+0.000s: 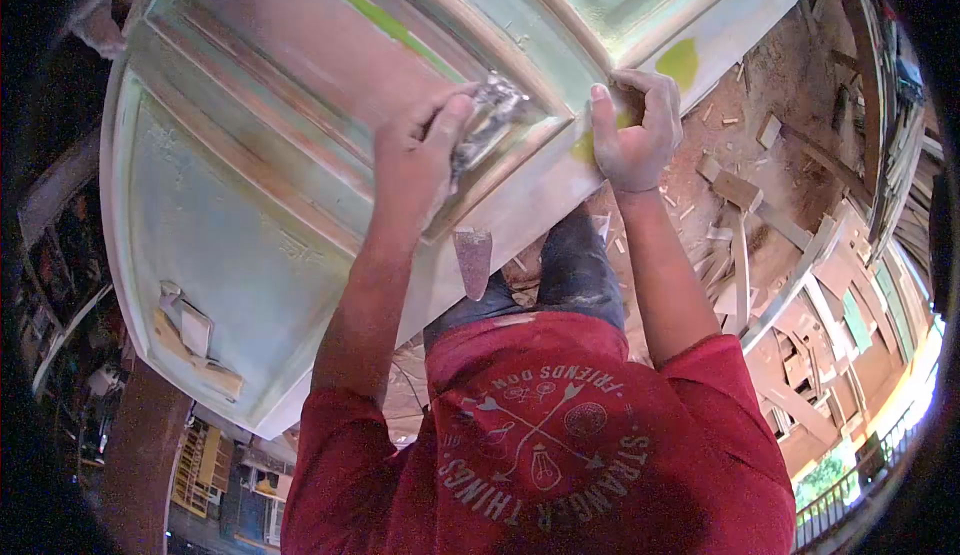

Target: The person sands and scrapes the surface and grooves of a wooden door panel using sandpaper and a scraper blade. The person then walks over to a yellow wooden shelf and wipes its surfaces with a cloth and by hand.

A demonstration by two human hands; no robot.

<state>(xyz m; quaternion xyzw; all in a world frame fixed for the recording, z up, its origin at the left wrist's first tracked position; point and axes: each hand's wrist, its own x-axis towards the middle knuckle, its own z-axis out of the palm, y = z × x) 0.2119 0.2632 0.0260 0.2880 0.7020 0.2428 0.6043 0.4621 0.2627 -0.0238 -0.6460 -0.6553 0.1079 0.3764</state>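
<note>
Wood offcuts and sawdust litter the workshop floor (760,155) on the right, and stacked timber lines the far right wall. A panelled door (230,215) lies flat across the left and middle, its pale green paint worn through to pinkish and bare patches, with yellow-green blotches (680,60) on the far right part. Small wooden blocks (190,340) sit on its near left corner.

The left hand (415,160) is curled round a crumpled grey wad (490,115), seemingly abrasive paper, with the thumb on top. It presses the wad against the raised moulding (520,140) between two panels. The right hand (635,125) is closed in a loose fist just right of the wad. Its fingers are bent down onto the door's rail over a yellow-green patch, and it holds nothing loose that I can see. A brownish scrap (472,260) hangs at the door's near edge, below the left wrist; what it is cannot be told.

Judging by this, the work in hand is rubbing down the moulding, with the right hand bracing. Paint remains in the grooves along most of the panels, so the job looks far from finished. The next stroke calls for firm pressure along the profile, with the wad folded into the groove and the right hand kept clear of its path.
</note>
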